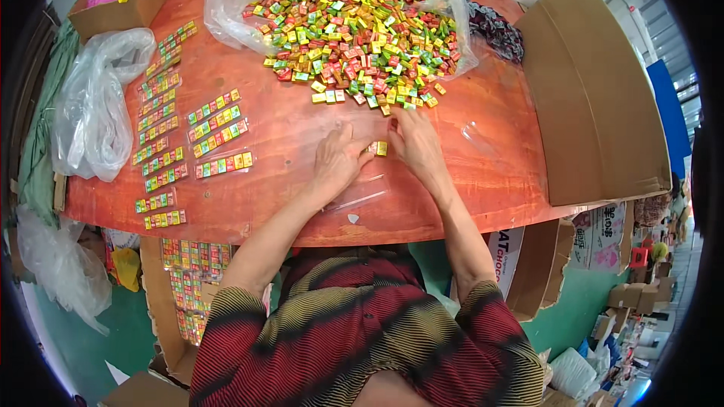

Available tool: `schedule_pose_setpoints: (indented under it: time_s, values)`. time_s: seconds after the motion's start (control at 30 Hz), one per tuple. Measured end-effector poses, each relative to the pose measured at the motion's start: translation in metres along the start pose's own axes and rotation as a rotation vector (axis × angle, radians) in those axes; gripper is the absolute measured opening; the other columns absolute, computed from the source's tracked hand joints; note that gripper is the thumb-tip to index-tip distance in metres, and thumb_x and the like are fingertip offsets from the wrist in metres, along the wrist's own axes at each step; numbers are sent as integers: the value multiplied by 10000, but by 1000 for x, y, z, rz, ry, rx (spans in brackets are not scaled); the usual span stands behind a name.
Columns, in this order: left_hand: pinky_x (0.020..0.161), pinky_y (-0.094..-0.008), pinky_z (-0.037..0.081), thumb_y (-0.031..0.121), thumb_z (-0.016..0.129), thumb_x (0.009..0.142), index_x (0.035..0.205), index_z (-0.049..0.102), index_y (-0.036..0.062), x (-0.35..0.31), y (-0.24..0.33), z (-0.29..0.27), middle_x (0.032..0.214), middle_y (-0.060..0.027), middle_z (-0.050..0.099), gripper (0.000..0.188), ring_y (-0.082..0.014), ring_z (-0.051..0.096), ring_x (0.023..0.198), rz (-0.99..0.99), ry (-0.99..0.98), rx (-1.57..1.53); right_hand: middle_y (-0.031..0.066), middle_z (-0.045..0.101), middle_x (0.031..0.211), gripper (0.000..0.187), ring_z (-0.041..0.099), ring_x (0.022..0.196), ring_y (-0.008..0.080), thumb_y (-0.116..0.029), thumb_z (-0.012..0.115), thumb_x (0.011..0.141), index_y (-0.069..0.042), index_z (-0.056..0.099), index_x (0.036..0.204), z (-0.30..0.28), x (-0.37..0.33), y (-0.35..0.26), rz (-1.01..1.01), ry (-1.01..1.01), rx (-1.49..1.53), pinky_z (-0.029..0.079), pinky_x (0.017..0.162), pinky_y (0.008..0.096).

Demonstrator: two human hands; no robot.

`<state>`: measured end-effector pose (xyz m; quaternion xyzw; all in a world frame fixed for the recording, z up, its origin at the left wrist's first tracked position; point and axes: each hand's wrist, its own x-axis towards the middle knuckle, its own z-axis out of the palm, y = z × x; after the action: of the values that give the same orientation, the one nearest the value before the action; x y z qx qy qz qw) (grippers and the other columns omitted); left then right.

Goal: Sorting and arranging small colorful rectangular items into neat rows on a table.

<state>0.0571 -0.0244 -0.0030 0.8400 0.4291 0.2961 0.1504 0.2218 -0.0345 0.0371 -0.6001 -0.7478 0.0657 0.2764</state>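
Note:
On the red table, my left hand (341, 158) is curled against a short row of small coloured boxes (381, 148). Its fingertips press on the row's left end and hide part of it. My right hand (416, 145) is beside the row, fingers bent together at the near edge of a big pile of small boxes (362, 38) in red, yellow, green and orange. What its fingertips hold, if anything, is hidden. Just beyond them lies a single yellow box (386, 110). A clear plastic sleeve (358, 194) lies flat nearer to me.
Wrapped rows of boxes (219, 138) lie at left in two columns. A clear bag (226, 11) surrounds the pile. Another plastic bag (98, 105) hangs over the left edge. A tall cardboard box (596, 98) stands at right; an open carton (154, 286) below holds packed rows.

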Motion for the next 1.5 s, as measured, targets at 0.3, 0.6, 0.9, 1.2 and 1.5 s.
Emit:
schedule_pose_setpoints:
  time_s: [0.3, 0.6, 0.9, 1.2, 1.5]
  values:
    - [651, -387, 431, 199, 698, 677, 952, 651, 140, 1, 0, 0, 804, -97, 458, 286, -272, 515, 772, -19, -39, 21, 152, 513, 1052, 457, 516, 917, 322, -159, 690, 685, -36, 510, 1086, -4, -28, 16, 89, 12, -133, 431, 776, 382]
    - [654, -379, 435, 188, 702, 675, 958, 648, 132, 2, 1, -1, 791, -97, 457, 294, -268, 513, 757, -17, -59, 38, 156, 508, 1034, 428, 513, 954, 331, -109, 662, 712, -34, 500, 1101, 2, -44, 13, 103, -135, 76, 440, 783, 384]
    - [707, -385, 443, 131, 706, 662, 1039, 598, 85, 8, -15, -10, 867, -108, 485, 394, -294, 523, 828, 9, -209, -66, 165, 503, 986, 447, 513, 925, 329, -69, 645, 712, -56, 499, 1135, 15, -35, 14, 49, -224, 115, 431, 773, 382]
    - [780, -378, 425, 14, 670, 659, 1093, 524, 27, 9, -25, -23, 980, -132, 460, 458, -303, 499, 939, 34, -339, -200, 151, 518, 939, 439, 523, 883, 318, -74, 660, 678, -57, 493, 1083, 2, -33, 6, 42, -150, 141, 440, 740, 391]
    - [782, -370, 415, -18, 639, 675, 1048, 555, 12, 12, -25, -25, 915, -134, 482, 384, -305, 501, 898, 55, -374, -137, 90, 534, 924, 297, 503, 800, 263, -148, 641, 705, -79, 593, 989, 10, -87, -18, -252, -217, -29, 436, 692, 345]
